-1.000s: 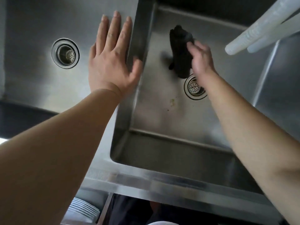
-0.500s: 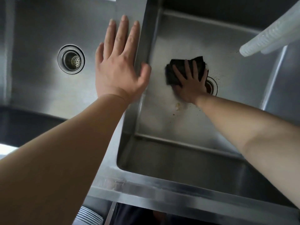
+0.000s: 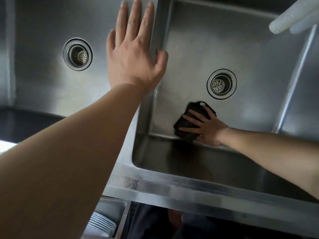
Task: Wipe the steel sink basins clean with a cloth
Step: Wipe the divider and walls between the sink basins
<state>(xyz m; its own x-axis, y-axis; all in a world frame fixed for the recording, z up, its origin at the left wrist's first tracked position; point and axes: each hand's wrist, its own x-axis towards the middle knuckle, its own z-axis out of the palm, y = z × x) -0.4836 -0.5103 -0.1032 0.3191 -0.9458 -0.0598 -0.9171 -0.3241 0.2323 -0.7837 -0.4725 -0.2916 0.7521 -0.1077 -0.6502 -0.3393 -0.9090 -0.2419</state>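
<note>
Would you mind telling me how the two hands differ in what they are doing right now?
The left hand lies flat on the divider between the basins and holds nothing; the right hand presses a black cloth onto the right basin floor. The left is up at rim level; the right is down inside. Both have straight, spread fingers.

Two steel basins (image 3: 259, 54), two drains (image 3: 221, 84), two hands (image 3: 133, 56), one black cloth (image 3: 188, 125), two white tubes (image 3: 290, 18).

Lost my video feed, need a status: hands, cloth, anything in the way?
Left hand flat on the divider. Right hand presses black cloth at right basin's near edge. Drain clear, nothing blocking.
</note>
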